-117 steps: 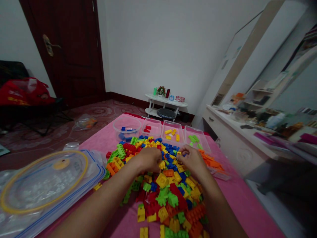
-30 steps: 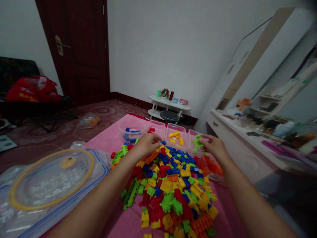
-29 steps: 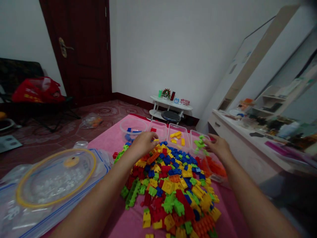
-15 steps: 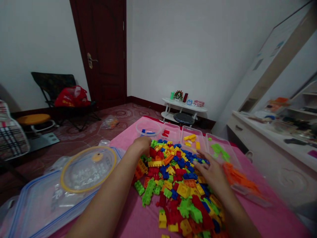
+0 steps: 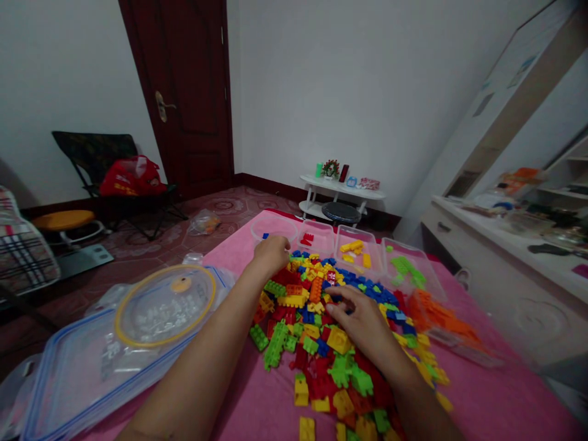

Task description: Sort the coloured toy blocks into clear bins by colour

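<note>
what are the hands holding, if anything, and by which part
Cannot be told for the left hand: its grip is hidden. The right hand shows nothing held; its thumb and forefinger are parted over the blocks.

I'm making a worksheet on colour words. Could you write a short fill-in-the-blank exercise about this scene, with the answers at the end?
1. The tray between the red blocks and the green blocks holds ____ blocks.
2. The rightmost tray holds ____ blocks.
3. The cloth under the block pile is ____.
4. The bag on the folding chair is mostly ____.

Missing words: yellow; orange; pink; red.
</note>
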`<state>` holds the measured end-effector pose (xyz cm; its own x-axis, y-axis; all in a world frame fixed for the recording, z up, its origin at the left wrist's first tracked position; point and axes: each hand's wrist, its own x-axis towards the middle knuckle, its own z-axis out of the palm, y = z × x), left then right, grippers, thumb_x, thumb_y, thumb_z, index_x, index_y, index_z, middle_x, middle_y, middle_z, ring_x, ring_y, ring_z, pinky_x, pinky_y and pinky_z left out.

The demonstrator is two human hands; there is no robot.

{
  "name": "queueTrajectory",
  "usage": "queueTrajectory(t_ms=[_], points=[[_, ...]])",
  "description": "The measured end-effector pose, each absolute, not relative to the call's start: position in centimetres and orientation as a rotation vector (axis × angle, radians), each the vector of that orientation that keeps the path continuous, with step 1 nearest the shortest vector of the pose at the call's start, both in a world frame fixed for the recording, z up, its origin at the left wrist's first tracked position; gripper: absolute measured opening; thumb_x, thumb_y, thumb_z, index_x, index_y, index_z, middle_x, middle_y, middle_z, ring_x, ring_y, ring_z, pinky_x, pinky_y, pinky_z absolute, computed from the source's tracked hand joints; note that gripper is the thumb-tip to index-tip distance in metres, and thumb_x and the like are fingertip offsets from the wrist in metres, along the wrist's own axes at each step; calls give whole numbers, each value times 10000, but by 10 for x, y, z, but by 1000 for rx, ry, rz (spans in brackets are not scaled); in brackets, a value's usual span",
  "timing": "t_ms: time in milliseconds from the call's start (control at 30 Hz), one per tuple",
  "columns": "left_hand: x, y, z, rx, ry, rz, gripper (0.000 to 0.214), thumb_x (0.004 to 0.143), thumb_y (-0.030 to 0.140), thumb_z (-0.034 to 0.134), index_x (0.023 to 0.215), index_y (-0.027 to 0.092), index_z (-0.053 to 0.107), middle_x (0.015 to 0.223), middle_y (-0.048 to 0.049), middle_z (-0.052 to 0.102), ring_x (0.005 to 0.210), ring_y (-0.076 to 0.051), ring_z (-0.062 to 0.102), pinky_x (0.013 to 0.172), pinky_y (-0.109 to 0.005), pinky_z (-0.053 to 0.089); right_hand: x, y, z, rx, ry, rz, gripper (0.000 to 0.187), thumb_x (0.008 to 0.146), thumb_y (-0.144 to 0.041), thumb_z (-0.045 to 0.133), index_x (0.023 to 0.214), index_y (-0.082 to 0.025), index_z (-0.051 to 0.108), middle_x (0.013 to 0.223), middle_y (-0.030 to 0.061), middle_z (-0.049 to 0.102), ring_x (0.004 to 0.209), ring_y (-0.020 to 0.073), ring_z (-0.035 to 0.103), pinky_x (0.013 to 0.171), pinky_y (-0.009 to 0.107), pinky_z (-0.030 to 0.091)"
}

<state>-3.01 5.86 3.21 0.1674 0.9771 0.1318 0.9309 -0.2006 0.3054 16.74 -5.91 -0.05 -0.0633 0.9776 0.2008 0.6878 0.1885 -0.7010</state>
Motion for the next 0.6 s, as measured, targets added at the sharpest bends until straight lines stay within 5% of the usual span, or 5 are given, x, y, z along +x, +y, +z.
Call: queueTrajectory(t_ms=[167,433,600], points=[[-26,65,9,2257,1836,348,366,822,321,521,1146,216,654,1163,-107,666,1079,-243,613,890,-315,467,167,-60,-3,-1549,-1866,567,260,767,-255,564,980,-181,694,935,51,664,658,137,602,637,271,474],[-22,64,17,2296,1694,373,227,755,265,574,869,179,750,874,-93,732,839,-201,665,722,-257,478,161,-63,-2,-1459,-1939,586,204,798,-232,544,929,-192,695,935,54,660,676,137,603,670,273,478],[-10,56,25,2161,1128,477,207,684,241,644,814,116,746,712,-49,706,648,-139,616,580,-202,437,157,-63,-3,-1512,-1731,604,434,779,-317,591,1192,-185,584,1094,92,646,621,125,621,615,276,499]])
